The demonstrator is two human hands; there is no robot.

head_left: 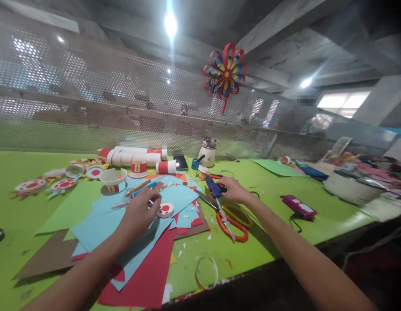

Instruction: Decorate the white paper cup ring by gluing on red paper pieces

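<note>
Left hand (143,208): fingers curled beside paper disc (165,209) over blue paper (93,225); whether pinching it, cannot tell. Disc probably light, somewhat bendable; best taken by rim. Glue gun (214,188): above green table (273,186), right hand (232,190) grasping it. Likely stiff, smooth, fairly light; hold by handle, nozzle possibly hot.

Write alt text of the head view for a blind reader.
A person's right hand has a blue glue gun in its grip, by scissors on a green table; the left hand is near a red-patterned disc, over blue paper.
</note>
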